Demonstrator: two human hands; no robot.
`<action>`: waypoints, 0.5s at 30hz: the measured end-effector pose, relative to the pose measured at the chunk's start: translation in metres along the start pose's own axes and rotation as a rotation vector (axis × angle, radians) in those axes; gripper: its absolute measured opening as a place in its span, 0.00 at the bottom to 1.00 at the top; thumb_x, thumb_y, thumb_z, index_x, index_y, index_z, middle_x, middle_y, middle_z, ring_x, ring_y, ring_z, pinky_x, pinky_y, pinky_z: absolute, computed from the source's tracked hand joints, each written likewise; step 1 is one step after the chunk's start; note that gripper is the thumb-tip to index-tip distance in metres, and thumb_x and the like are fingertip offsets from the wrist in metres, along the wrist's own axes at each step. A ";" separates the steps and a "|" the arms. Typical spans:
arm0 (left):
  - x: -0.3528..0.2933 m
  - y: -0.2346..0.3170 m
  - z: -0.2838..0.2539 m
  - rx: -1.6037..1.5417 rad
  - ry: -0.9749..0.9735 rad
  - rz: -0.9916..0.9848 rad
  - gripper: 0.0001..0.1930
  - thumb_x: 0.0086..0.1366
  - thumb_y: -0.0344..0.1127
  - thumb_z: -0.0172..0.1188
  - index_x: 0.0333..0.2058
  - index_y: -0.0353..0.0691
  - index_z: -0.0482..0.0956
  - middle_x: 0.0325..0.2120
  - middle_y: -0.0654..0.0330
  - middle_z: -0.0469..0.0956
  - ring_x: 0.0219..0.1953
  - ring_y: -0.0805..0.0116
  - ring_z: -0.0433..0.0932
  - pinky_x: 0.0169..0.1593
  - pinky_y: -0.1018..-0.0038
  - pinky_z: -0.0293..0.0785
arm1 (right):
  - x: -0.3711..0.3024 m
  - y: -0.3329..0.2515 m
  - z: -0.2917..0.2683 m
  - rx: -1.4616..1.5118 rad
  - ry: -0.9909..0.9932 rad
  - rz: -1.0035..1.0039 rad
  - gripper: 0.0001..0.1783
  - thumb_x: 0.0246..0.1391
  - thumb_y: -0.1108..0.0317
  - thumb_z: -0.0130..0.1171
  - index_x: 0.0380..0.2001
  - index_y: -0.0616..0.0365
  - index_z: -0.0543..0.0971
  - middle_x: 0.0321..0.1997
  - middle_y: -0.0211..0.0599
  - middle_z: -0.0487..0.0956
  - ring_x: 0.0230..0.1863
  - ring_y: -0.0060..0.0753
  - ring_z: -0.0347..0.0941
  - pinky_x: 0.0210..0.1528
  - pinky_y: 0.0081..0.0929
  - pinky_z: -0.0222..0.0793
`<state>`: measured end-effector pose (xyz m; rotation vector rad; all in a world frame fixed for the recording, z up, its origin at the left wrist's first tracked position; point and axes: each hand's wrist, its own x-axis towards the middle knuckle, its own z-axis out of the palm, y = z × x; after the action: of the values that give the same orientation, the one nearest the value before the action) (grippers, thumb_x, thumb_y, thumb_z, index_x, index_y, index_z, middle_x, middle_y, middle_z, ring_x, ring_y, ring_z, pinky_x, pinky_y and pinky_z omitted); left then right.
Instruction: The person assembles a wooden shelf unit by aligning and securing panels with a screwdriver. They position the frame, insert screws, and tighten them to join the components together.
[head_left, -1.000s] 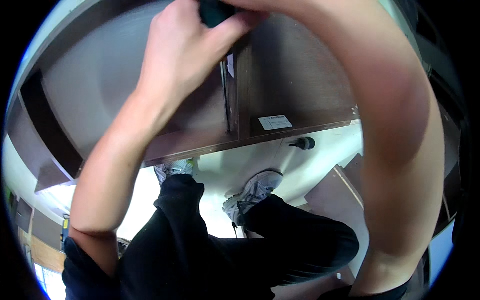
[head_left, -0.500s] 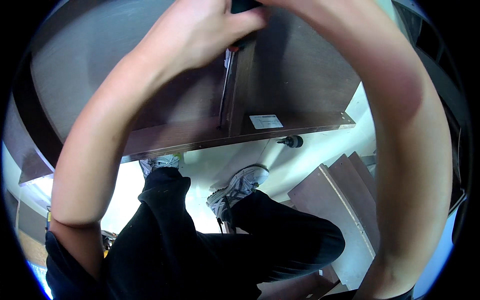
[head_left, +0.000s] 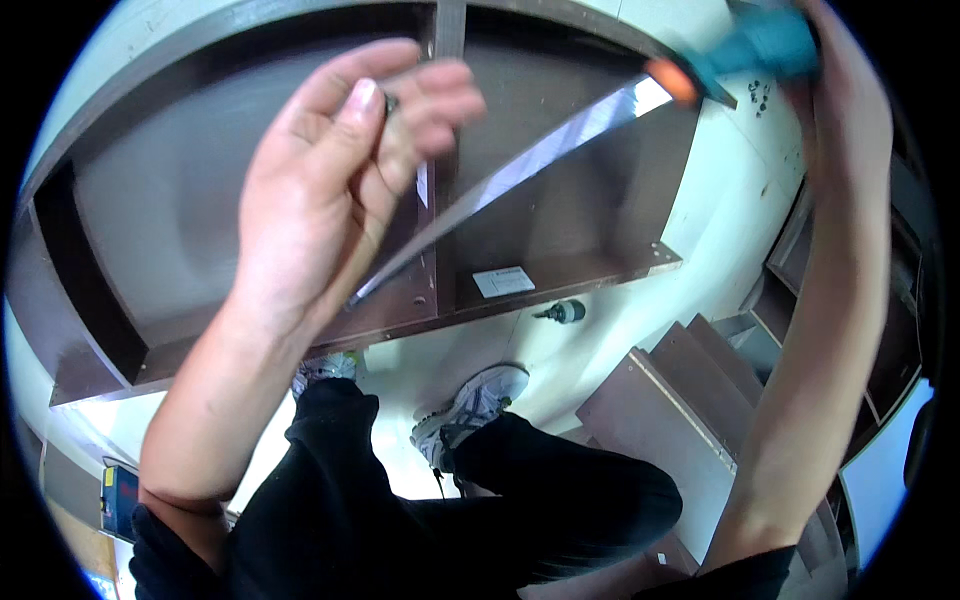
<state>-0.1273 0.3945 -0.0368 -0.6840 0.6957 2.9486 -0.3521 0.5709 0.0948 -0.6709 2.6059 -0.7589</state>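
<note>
- A person's left hand [head_left: 345,150], fingers loosely spread and curled, palm turned inward, holds a small dark piece [head_left: 390,103] at the thumb tip, above the left bay of a dark brown wooden unit [head_left: 448,25].
- The right hand [head_left: 838,65], partly cut by the upper edge of view, closes around the handle of a teal tool [head_left: 765,45] beyond the unit's right edge; most of its fingers are hidden.
- From the tool's orange collar [head_left: 675,80], a long, shiny, blurred shaft [head_left: 520,178] slants across the unit and its divider toward the near edge of the left bay; whether its tip touches the wood cannot be told.
- A white label [head_left: 503,282] lies in the right bay, along the unit's near edge and beside the divider.
- On the pale floor [head_left: 640,305], just off that near edge, rests a small dark bottle [head_left: 568,312], its narrow end pointing left.
- Brown boards [head_left: 650,410] overlap near the unit's near right corner.
- Dark bits [head_left: 760,98] dot the floor past its right edge.
- The person's gray shoes [head_left: 480,400] stand at the near edge.
</note>
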 end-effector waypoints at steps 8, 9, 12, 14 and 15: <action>0.004 -0.015 0.032 -0.198 -0.145 -0.221 0.16 0.72 0.48 0.45 0.47 0.43 0.69 0.48 0.54 0.76 0.46 0.70 0.76 0.44 0.77 0.75 | -0.171 0.074 -0.032 0.764 0.502 0.864 0.21 0.67 0.53 0.40 0.24 0.55 0.68 0.14 0.26 0.60 0.14 0.22 0.54 0.20 0.22 0.51; 0.005 -0.013 0.051 -0.132 -0.119 -0.232 0.16 0.71 0.48 0.46 0.47 0.43 0.69 0.51 0.53 0.75 0.49 0.69 0.75 0.46 0.75 0.75 | -0.187 0.078 -0.034 0.824 0.511 0.852 0.19 0.66 0.52 0.43 0.28 0.54 0.70 0.15 0.25 0.62 0.15 0.20 0.57 0.21 0.18 0.53; 0.010 -0.014 0.094 -0.031 -0.168 -0.303 0.13 0.71 0.44 0.47 0.47 0.44 0.71 0.60 0.51 0.66 0.59 0.61 0.70 0.56 0.68 0.74 | -0.211 0.084 -0.018 0.932 0.655 0.880 0.18 0.66 0.52 0.45 0.31 0.55 0.68 0.14 0.23 0.58 0.13 0.18 0.50 0.18 0.19 0.48; 0.009 -0.012 0.120 0.079 -0.216 -0.354 0.14 0.71 0.44 0.46 0.48 0.43 0.70 0.61 0.50 0.65 0.61 0.60 0.68 0.60 0.66 0.73 | -0.225 0.092 -0.008 0.983 0.677 0.872 0.20 0.67 0.52 0.42 0.29 0.56 0.68 0.15 0.25 0.59 0.15 0.18 0.52 0.20 0.20 0.49; 0.009 -0.014 0.139 0.153 -0.183 -0.362 0.14 0.71 0.45 0.46 0.47 0.43 0.69 0.59 0.50 0.67 0.60 0.59 0.69 0.61 0.66 0.72 | -0.236 0.102 -0.004 1.038 0.701 0.891 0.20 0.67 0.51 0.42 0.29 0.56 0.68 0.15 0.25 0.59 0.15 0.18 0.52 0.20 0.20 0.49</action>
<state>-0.1909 0.4663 0.0648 -0.4625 0.6892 2.5564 -0.1937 0.7725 0.0846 1.1125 2.0824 -1.9139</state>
